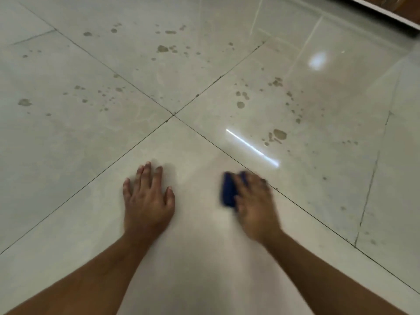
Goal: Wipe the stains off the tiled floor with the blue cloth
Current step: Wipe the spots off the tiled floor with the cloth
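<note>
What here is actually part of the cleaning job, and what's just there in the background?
Part of the job:
- blue cloth, under the right hand
- brown stains scattered over the tiled floor
- left hand, flat on the floor

Just there:
- white-edged fixture, top right
- light reflections on the tiles

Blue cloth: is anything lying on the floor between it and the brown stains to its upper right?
Nothing visible. Only bare tile and a grout line separate the blue cloth, under the right hand, from the nearest stains.
</note>
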